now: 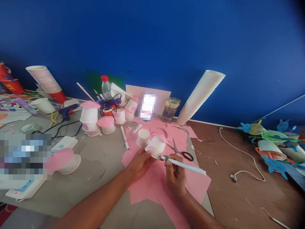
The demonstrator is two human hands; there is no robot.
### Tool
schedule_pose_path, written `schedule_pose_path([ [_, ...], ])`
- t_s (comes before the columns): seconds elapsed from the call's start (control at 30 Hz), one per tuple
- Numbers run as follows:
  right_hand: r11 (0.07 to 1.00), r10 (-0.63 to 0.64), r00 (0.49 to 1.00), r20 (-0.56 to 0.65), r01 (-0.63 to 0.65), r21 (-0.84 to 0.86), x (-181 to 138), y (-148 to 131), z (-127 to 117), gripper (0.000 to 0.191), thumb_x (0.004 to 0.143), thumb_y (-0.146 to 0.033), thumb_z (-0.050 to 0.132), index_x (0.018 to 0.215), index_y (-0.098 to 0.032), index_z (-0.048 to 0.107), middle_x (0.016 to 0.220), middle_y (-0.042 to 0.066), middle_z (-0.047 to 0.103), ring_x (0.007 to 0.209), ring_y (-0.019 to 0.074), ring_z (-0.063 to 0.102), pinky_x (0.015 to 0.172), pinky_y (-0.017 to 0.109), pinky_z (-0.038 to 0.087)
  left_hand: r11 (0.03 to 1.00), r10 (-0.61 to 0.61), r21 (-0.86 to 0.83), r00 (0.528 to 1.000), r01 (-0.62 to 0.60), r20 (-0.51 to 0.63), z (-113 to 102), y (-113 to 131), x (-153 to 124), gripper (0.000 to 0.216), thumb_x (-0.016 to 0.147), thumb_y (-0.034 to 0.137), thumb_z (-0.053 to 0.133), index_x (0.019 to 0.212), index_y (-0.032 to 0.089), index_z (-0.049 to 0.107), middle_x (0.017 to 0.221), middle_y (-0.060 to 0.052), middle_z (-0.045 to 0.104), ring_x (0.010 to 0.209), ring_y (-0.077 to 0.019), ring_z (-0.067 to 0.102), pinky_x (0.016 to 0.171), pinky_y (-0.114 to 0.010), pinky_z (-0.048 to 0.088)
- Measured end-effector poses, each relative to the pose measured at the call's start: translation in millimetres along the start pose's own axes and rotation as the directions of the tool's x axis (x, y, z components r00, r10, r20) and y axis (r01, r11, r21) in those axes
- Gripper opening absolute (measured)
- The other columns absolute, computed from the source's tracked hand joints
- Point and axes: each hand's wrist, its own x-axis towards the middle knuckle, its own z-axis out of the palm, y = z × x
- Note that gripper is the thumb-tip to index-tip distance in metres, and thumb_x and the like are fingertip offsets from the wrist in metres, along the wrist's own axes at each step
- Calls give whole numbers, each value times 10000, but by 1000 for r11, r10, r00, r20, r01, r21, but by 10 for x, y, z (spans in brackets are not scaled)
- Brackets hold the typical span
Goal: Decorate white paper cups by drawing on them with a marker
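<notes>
Lower center, I see left hand (140, 163) gripping the paper cup (157, 147), right hand (175, 174) pinching the marker (190, 167): likely drawing, next stroke needs cup steady.

No legible text or numbers.

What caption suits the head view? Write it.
Left hand holding a paper cup, right hand a marker, over pink paper.

Right of a pink-topped white paper cup (159, 146), black-handled metal scissors (177, 150) lay on pink paper (147, 187), before stacked white paper cups (201, 97).
</notes>
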Motion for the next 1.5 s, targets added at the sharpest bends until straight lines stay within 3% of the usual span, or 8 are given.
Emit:
schedule_pose_path([
  [0.3, 990, -71, 996, 61, 77, -114, 3, -1, -12, 147, 916, -134, 479, 996, -239, 546, 836, 22, 612, 736, 154, 596, 610, 266, 505, 1000, 15, -7, 1000, -14, 4, -25, -20, -1, 281, 793, 290, 754, 1041, 170, 700, 1008, -51, 681, 943, -147, 593, 871, -270, 478],
  [0.57, 998, 30, 1000, -4, -30, 55, 8, -23, -7, 89, 945, -185, 472, 979, -236, 537, 829, 14, 574, 698, 138, 586, 572, 248, 491, 1000, -10, 2, 1000, 10, 8, 10, 11, -13, 292, 791, 333, 751, 1018, 157, 699, 975, -54, 679, 926, -164, 604, 903, -318, 481],
  [0.83, 991, -75, 996, 54, 80, -105, 7, -5, -27, 139, 912, -132, 484, 986, -235, 542, 845, 24, 600, 754, 157, 603, 634, 276, 510, 1000, -20, -18, 1000, 20, -4, -6, 0, -14, 266, 776, 322, 766, 979, 164, 700, 947, -42, 677, 919, -154, 597, 875, -288, 478],
  [1.1, 999, 16, 1000, -11, -16, 45, 33, -50, -10, 74, 948, -191, 464, 966, -227, 526, 818, 12, 565, 685, 139, 596, 563, 259, 485, 998, -23, -55, 999, 21, -23, -7, 17, -2, 285, 781, 304, 763, 1014, 151, 702, 978, -57, 675, 922, -160, 605, 875, -300, 505],
  [1.33, 999, -47, 999, 26, 48, -25, -7, -9, -24, 115, 931, -168, 480, 987, -237, 554, 861, 35, 598, 812, 176, 634, 644, 297, 538, 996, -38, -78, 999, 35, -29, -47, -16, -5, 261, 764, 306, 779, 965, 158, 703, 938, -36, 678, 905, -141, 599, 828, -261, 499],
  [1.5, 998, -54, 998, 31, 55, -30, 31, -39, -14, 136, 925, -147, 484, 989, -244, 555, 837, 14, 595, 740, 149, 601, 614, 271, 509, 998, -29, -48, 1000, 28, -12, -17, 10, -6, 280, 778, 328, 763, 989, 155, 702, 962, -54, 688, 915, -166, 615, 860, -296, 495],
])
